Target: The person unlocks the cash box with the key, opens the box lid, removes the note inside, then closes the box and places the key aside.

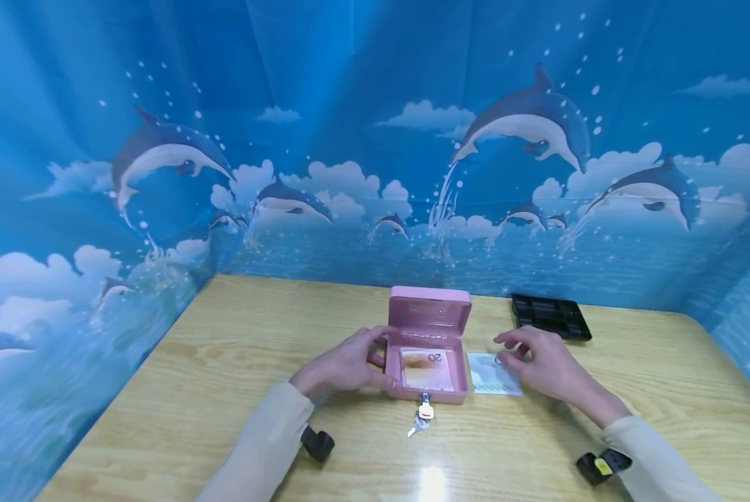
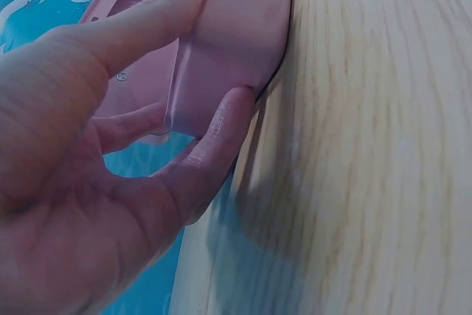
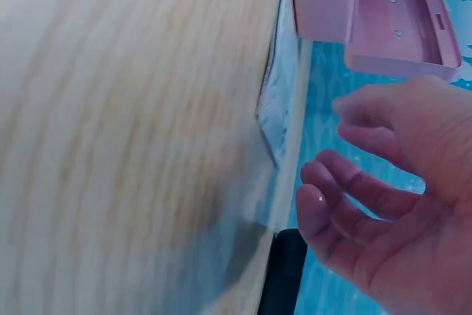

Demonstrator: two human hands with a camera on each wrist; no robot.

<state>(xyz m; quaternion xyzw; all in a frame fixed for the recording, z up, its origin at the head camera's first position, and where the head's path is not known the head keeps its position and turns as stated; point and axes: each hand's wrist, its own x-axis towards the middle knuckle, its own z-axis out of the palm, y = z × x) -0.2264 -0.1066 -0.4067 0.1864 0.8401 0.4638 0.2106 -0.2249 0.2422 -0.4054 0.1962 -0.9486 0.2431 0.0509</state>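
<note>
A pink cash box [image 1: 429, 315] stands with its lid up. In it lies a banknote marked 20 [image 1: 426, 369]. Keys [image 1: 422, 418] hang from the lock at its front. My left hand [image 1: 350, 359] holds the box's left side, thumb at the front corner and fingers spread back along the wall; the left wrist view shows the fingertips against the pink metal [image 2: 228, 42]. Right of the box lies a bluish paper stack [image 1: 491, 380], seen edge-on in the right wrist view. Over it hovers my right hand [image 1: 547, 362], fingers loosely bent, with nothing between them [image 3: 383, 204].
A black compartment tray [image 1: 572, 328] lies behind the right hand, near the table's back edge. The wooden table [image 1: 274, 314] meets a blue dolphin-print curtain [image 1: 362, 139] behind and at both sides. A dark camera strap [image 1: 317, 443] circles each wrist.
</note>
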